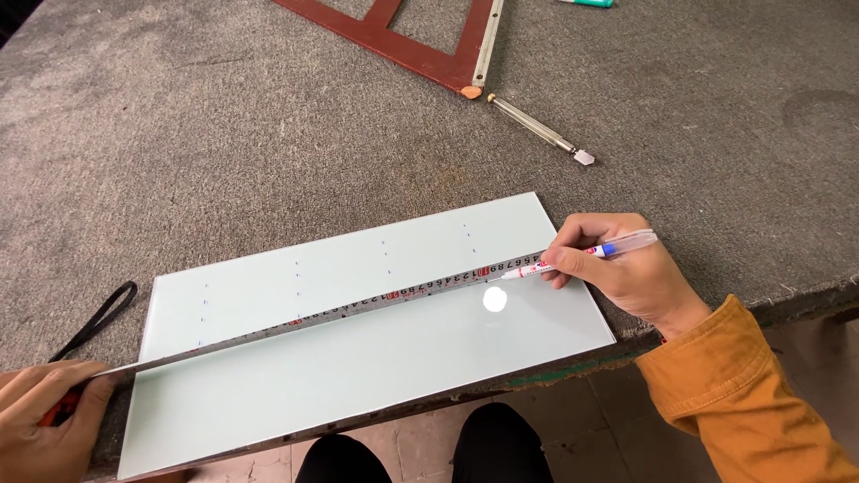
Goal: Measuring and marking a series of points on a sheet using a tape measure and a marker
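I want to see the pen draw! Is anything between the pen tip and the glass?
Nothing visible is. The white marker pen in the right hand points its tip beside the steel measuring tape, over the bare pale green glass sheet.

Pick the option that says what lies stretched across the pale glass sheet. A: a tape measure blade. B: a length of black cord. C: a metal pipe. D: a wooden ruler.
A: a thin tape measure blade with printed markings runs across the glass sheet, from the left hand at one end to the right hand, which holds a marker pen with its tip at the tape.
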